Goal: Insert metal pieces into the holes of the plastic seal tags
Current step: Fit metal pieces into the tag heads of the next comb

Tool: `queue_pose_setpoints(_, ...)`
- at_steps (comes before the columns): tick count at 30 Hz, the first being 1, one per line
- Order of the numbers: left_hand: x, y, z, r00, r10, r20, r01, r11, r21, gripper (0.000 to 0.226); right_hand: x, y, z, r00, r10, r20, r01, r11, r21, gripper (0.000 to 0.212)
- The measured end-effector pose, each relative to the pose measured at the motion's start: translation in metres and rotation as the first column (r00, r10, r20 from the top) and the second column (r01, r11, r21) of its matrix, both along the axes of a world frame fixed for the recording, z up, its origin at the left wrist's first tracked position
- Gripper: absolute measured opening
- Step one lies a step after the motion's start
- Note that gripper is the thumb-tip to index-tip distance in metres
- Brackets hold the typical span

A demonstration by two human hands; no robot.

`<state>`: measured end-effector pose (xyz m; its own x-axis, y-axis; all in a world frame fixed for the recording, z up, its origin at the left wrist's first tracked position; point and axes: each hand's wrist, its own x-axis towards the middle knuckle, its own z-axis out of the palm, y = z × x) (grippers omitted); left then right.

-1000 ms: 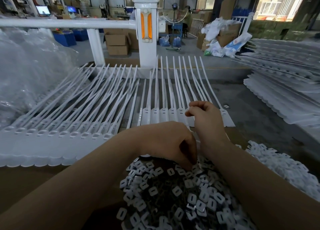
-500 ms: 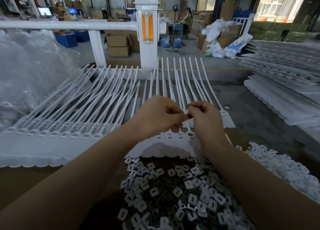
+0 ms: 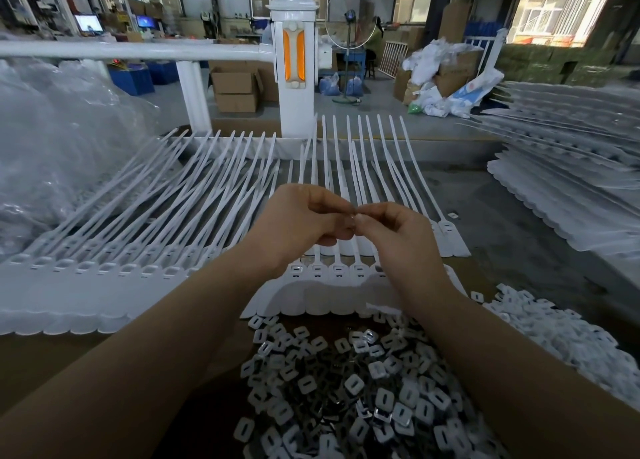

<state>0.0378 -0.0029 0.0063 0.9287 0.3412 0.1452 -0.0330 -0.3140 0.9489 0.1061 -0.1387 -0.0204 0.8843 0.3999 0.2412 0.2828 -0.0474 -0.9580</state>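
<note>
Left hand (image 3: 304,223): raised at frame centre, fingertips pinching a small piece, likely passing it across.
Right hand (image 3: 391,230): fingers curled, pinching there too; piece too small to identify.
Seal tags (image 3: 332,285): strip below hands, holes facing up.
Metal pieces (image 3: 346,389): heap, lower centre, within reach.

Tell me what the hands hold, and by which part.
Both hands, left and right, pinch something tiny between their fingertips, probably one metal piece; by which part cannot be told.
</note>
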Motion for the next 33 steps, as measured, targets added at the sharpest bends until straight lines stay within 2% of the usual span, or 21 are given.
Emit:
queue_pose_setpoints(3,0.000,0.000,0.001,1.000,-0.003,-0.006,0.002,1.000,-0.005,0.020,-0.001,0.000,0.000,0.999,0.003,0.053,-0.002,1.000,-0.012,0.011)
queue_pose_setpoints(6,0.000,0.000,0.002,1.000,0.005,-0.001,-0.005,0.999,0.034,0.016,-0.001,0.000,-0.001,0.996,-0.005,0.090,0.005,1.000,-0.005,0.017)
queue_pose_setpoints(10,0.000,0.000,0.001,0.999,0.047,0.012,-0.048,0.998,0.041,0.009,-0.001,0.001,-0.003,0.992,-0.019,0.126,0.020,1.000,-0.004,0.014)
queue_pose_setpoints(14,0.000,0.000,0.001,0.996,0.089,0.026,-0.091,0.987,0.132,0.006,-0.001,0.001,-0.004,0.989,-0.027,0.148,0.030,0.999,-0.022,0.012)
queue_pose_setpoints(18,0.002,-0.001,-0.001,0.994,0.111,-0.008,-0.110,0.992,0.065,0.007,-0.002,0.000,-0.004,0.989,-0.037,0.140,0.040,0.999,-0.017,0.011)
queue_pose_setpoints(24,0.002,-0.004,-0.001,0.995,0.040,-0.093,-0.036,0.998,0.042,0.006,-0.002,-0.001,-0.002,0.985,-0.116,0.124,0.120,0.992,-0.025,0.014)
queue_pose_setpoints(28,0.005,-0.010,-0.005,0.987,0.078,-0.142,-0.076,0.997,0.019,0.005,0.001,0.000,-0.002,0.975,-0.219,0.034,0.217,0.975,0.056,0.009)
queue_pose_setpoints(30,0.008,-0.015,-0.010,0.974,0.136,-0.178,-0.119,0.987,0.106,0.005,0.005,-0.001,-0.001,0.956,-0.281,-0.082,0.290,0.947,0.135,0.009)
queue_pose_setpoints(33,0.011,-0.023,-0.015,0.964,0.165,-0.208,-0.141,0.982,0.125,0.006,0.010,-0.004,0.003,0.906,-0.331,-0.264,0.388,0.898,0.208,0.014)
